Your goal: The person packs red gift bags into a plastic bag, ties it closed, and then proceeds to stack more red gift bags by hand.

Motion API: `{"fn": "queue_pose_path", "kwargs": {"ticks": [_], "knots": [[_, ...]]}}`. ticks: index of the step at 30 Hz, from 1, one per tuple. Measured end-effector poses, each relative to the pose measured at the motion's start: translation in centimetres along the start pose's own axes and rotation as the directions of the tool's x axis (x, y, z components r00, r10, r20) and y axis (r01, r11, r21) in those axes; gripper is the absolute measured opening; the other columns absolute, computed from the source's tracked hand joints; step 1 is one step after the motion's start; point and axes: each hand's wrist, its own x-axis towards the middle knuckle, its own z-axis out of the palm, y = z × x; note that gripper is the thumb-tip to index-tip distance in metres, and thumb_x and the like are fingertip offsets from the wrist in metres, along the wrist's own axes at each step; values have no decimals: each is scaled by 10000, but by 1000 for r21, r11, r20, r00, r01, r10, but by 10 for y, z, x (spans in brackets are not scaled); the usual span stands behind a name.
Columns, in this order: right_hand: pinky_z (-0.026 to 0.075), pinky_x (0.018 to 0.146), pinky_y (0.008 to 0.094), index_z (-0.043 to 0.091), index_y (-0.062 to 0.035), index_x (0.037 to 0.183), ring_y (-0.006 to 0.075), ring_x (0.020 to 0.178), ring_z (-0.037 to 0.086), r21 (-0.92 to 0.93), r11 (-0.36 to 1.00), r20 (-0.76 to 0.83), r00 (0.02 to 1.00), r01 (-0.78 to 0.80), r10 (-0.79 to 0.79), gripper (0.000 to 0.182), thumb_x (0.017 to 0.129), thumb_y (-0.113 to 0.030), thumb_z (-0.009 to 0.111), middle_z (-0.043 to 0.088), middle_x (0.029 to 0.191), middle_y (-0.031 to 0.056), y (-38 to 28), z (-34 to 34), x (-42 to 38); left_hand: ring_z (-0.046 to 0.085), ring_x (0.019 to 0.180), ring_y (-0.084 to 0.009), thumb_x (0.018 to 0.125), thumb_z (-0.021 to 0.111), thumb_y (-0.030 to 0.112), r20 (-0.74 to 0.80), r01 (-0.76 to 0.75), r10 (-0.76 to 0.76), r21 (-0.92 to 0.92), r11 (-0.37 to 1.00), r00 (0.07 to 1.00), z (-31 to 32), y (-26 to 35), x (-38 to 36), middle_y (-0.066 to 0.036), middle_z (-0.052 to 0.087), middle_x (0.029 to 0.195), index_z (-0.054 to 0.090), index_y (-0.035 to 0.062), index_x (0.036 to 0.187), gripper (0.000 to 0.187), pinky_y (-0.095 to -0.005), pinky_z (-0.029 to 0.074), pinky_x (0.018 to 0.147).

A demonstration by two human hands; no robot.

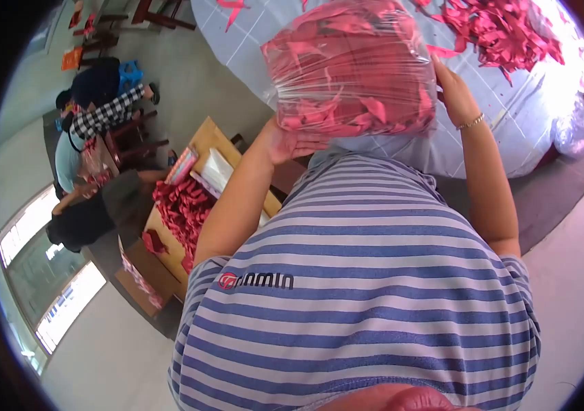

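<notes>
A clear plastic bag (353,75) packed with red ribbon pieces is held up over the near edge of the table. My left hand (295,142) supports its lower left corner, with the fingers stretched along the bottom edge and the thumb hidden. My right hand (451,85) grips the bag's right side; a bracelet (471,122) circles that wrist. The fingertips of my right hand are partly hidden by the bag. The plastic is wrinkled and gathered at its left end.
A pile of loose red ribbons (504,34) lies on the cloth-covered table (511,123). Clear plastic (579,130) bunches at its right edge. To the left, a wooden table (203,137) bears more red ribbons (186,209). Other people (90,130) sit farther left near stools.
</notes>
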Motion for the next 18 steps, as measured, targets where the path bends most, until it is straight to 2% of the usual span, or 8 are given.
{"fn": "queue_pose_path", "kwargs": {"ticks": [2, 5, 8, 11, 13, 14, 16, 18], "knots": [[425, 1005, 365, 562, -12, 1326, 204, 1210, 547, 47, 999, -11, 1000, -22, 22, 574, 1002, -478, 477, 606, 1293, 125, 4, 2, 7, 586, 1188, -375, 916, 346, 704, -166, -27, 49, 136, 990, 985, -3, 10, -11, -192, 581, 1330, 442, 48, 1426, 836, -424, 468, 974], [402, 1040, 391, 535, 11, 1340, 251, 1235, 541, -296, 895, -110, 919, 334, -379, 566, 998, -440, 509, 599, 1298, 155, 1, 2, 12, 541, 1250, -320, 925, 392, 695, -458, -177, 355, 386, 905, 815, 1, 29, -27, -178, 533, 1386, 406, 14, 1442, 855, -405, 418, 1013], [320, 1104, 456, 426, -20, 1432, 348, 1367, 397, -708, 234, 142, 459, 666, -877, 603, 968, -384, 551, 449, 1440, 223, -52, 35, -16, 482, 1303, -277, 928, 461, 658, -449, -453, 701, 543, 707, 554, 8, 39, -32, -162, 479, 1435, 369, -17, 1455, 861, -390, 354, 1071], [228, 1153, 476, 352, -45, 1486, 314, 1439, 293, -741, -9, 292, 310, 672, -905, 642, 970, -396, 505, 331, 1544, 168, -91, 92, -42, 429, 1339, -259, 931, 525, 599, -344, -548, 813, 608, 575, 470, 30, 47, -22, -178, 439, 1454, 338, -39, 1457, 848, -379, 321, 1104], [216, 1148, 514, 329, -66, 1501, 317, 1447, 271, -837, -72, 409, 534, 542, -740, 678, 956, -424, 514, 305, 1561, 143, -68, 122, -22, 400, 1357, -278, 922, 573, 564, -279, -468, 842, 730, 499, 462, 40, 48, -9, -220, 438, 1432, 309, -60, 1452, 860, -388, 322, 1113], [210, 1146, 534, 317, -76, 1508, 319, 1450, 261, -873, -120, 435, 642, 473, -632, 696, 948, -438, 518, 292, 1569, 131, -57, 131, -14, 400, 1358, -284, 915, 599, 543, -224, -566, 800, 602, 563, 557, 44, 47, -7, -233, 429, 1434, 283, -63, 1462, 875, -382, 326, 1112], [214, 1142, 545, 301, -88, 1516, 325, 1452, 248, -865, -93, 435, 646, 493, -627, 703, 949, -447, 513, 280, 1576, 110, -53, 130, -3, 400, 1358, -295, 901, 650, 501, -57, -682, 723, 289, 672, 689, 49, 49, -4, -258, 411, 1439, 231, -70, 1480, 915, -369, 333, 1108], [227, 1149, 514, 327, -82, 1505, 332, 1443, 273, -846, -54, 439, 634, 531, -637, 664, 956, -394, 531, 316, 1556, 136, -56, 127, -4, 427, 1340, -300, 885, 689, 457, -12, -722, 771, 340, 602, 637, 44, 53, -8, -274, 408, 1441, 214, -66, 1485, 927, -355, 357, 1090]]}}
